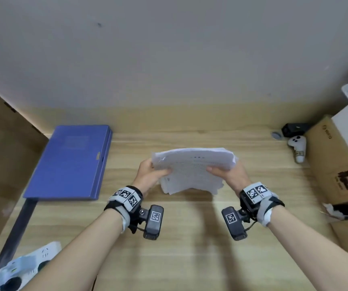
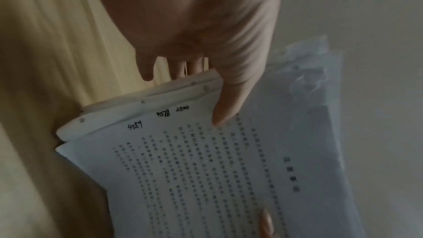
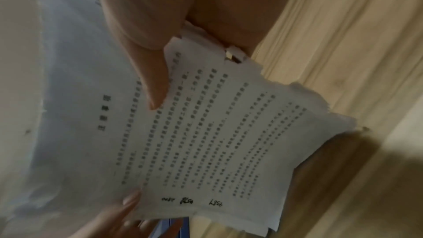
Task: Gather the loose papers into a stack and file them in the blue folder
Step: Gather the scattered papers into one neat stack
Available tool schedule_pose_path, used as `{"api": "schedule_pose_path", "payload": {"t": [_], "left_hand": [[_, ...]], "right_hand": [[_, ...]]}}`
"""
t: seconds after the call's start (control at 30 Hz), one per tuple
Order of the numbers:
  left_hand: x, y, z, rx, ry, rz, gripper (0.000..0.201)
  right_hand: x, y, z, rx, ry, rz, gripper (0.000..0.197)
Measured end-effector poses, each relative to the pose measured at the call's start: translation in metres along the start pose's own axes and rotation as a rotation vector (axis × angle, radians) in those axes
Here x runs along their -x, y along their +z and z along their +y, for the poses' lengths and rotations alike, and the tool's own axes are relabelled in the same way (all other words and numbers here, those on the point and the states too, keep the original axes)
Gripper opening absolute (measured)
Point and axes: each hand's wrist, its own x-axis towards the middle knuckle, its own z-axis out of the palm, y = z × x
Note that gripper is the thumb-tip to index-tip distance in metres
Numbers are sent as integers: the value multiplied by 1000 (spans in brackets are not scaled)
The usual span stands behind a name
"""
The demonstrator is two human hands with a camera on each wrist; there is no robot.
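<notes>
A thick stack of white printed papers (image 1: 192, 169) is held above the middle of the wooden desk, tilted toward me, its edges ragged and uneven. My left hand (image 1: 154, 172) grips its left side, thumb on the top sheet (image 2: 206, 169) and fingers underneath. My right hand (image 1: 225, 172) grips the right side the same way, thumb (image 3: 153, 82) pressed on the printed sheet (image 3: 206, 133). The blue folder (image 1: 70, 162) lies closed and flat at the desk's back left, apart from both hands.
Wooden desk (image 1: 179, 238) against a pale wall. Cardboard box (image 1: 336, 160) at the right, with a white controller (image 1: 299, 148) and a small black device (image 1: 292, 129) beside it. Cardboard panel at the far left. White power strip (image 1: 22, 263) at the front left corner.
</notes>
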Motion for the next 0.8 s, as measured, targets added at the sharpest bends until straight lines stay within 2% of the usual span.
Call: {"api": "schedule_pose_path", "payload": {"t": [0.1,0.27,0.37,0.47,0.6,0.67,0.73,0.8], "left_hand": [[5,7,4,42,43,-11,35],[9,4,18,138,103,-58,33],[9,2,12,73,103,-78,33],[10,13,2,-17,109,-100,31],[10,24,8,14,150,-73,27],[6,22,5,23,130,-77,34],[5,22,-2,0,83,-65,54],[4,24,-12,-34,46,-42,57]], "right_hand": [[1,3,-6,-28,-11,6,23],[2,-2,-26,-109,-63,-31,27],[5,-7,-21,-86,-59,-60,22],[6,-7,-9,-59,-16,-23,21],[3,-6,-7,-113,-16,38,24],[2,-9,-7,-129,-22,43,25],[1,-11,-1,-113,-3,12,27],[1,-10,8,-77,17,-14,31]]}}
